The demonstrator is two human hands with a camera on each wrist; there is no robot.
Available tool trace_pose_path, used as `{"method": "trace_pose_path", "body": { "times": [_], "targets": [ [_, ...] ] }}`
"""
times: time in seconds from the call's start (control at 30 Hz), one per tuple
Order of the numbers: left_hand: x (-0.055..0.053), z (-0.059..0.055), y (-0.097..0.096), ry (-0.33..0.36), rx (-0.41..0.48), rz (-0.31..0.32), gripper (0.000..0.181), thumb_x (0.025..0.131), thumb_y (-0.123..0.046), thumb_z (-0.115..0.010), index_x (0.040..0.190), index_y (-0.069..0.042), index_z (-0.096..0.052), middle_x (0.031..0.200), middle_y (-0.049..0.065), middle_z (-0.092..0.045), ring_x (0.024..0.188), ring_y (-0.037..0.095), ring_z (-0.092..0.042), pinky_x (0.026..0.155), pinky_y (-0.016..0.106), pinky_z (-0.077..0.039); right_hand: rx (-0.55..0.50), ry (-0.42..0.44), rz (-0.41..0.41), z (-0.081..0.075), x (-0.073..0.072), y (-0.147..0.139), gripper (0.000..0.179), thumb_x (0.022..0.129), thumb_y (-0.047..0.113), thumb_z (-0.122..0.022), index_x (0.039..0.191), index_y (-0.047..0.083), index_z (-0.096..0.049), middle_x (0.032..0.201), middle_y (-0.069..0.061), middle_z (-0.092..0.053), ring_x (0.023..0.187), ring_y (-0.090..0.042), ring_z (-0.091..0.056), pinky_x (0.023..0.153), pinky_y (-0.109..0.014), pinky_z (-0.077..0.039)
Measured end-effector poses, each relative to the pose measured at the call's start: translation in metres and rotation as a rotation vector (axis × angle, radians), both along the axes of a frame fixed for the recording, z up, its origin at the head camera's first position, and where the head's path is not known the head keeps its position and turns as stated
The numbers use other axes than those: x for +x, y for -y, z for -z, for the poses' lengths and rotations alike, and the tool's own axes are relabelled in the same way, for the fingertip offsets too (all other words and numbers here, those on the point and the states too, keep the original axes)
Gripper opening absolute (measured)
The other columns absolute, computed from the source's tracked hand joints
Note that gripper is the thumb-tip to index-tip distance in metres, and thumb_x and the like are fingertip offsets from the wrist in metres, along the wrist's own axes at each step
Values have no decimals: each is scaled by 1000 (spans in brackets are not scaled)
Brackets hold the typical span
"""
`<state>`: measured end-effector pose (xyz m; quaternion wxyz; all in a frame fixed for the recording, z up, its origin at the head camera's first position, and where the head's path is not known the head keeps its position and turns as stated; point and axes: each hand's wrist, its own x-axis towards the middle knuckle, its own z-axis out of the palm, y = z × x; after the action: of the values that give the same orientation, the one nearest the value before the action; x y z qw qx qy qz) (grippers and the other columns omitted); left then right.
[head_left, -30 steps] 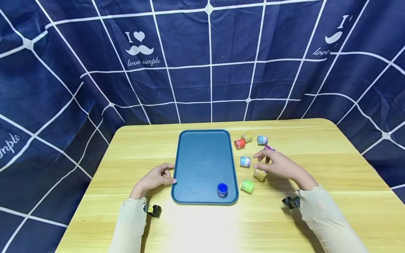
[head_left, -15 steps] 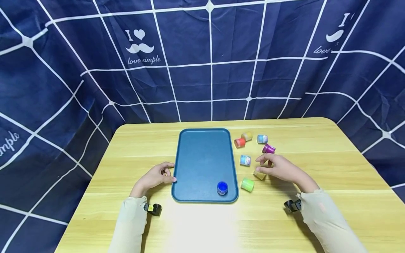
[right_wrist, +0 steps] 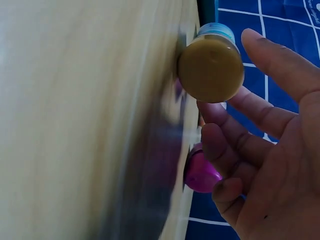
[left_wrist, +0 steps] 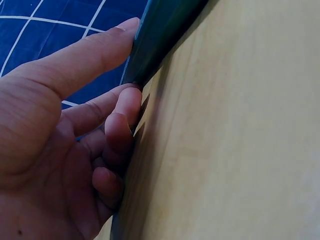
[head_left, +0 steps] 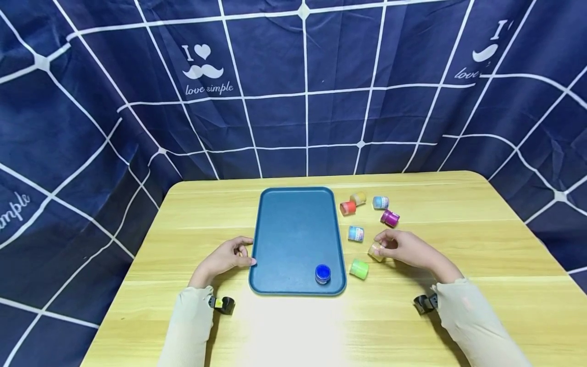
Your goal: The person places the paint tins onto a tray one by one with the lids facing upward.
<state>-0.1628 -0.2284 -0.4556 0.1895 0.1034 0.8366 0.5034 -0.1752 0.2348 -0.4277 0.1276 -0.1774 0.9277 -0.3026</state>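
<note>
In the head view we see the yellow jar (head_left: pixel 375 252) tipped on its side at the table (head_left: pixel 293 331), right of the tray (head_left: pixel 297 239), its long axis roughly level; the fingers hide part of it. Our right hand (head_left: pixel 405 248) reaches in from the right, palm down, thumb and forefinger bent to either side of the jar. Our left hand (head_left: pixel 223 257) lies at the tray's left edge, thumb and forefinger spread along the rim. The tray holds one blue jar (head_left: pixel 323 274), standing near its near right corner. The green jar (head_left: pixel 359 269), the purple jar (head_left: pixel 390 218) and the red jar (head_left: pixel 347 208) lie on their sides outside it.

In the left wrist view our thumb and forefinger tips touch the tray's edge; the other fingers curl loosely, grasping nothing.

In the right wrist view one round end of the yellow jar faces us, its axis pointing away from the wrist. The thumb shows a gap beside it and the forefinger's tip is hidden, so we cannot tell whether the fingers grasp it.
</note>
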Motion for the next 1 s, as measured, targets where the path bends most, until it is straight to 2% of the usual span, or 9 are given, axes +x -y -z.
{"method": "trace_pose_path", "body": {
  "times": [0.2,0.63,1.0],
  "targets": [
    [1,-1,0,2,1,-5,65,83,-13,-74,137,8,-44,82,3,-52,74,15,-44,67,23,-38,3,16,-8,2,-1,-1,37,88,27,-69,111,-2,-62,84,0,-59,74,-7,-49,66,-22,-43],
    [0,-1,1,5,-6,-10,65,83,-14,-75,137,7,-45,83,4,-53,74,16,-45,67,23,-39,-6,44,-7,3,-2,-2,35,89,27,-69,108,-1,-64,79,0,-56,68,-6,-45,60,-22,-39],
    [0,-2,0,3,-4,-7,65,83,-13,-74,137,8,-44,83,4,-53,74,16,-45,67,23,-39,-35,62,8,5,0,-5,31,90,27,-67,105,1,-64,83,-1,-60,73,-7,-49,65,-21,-43]
  ]
}}
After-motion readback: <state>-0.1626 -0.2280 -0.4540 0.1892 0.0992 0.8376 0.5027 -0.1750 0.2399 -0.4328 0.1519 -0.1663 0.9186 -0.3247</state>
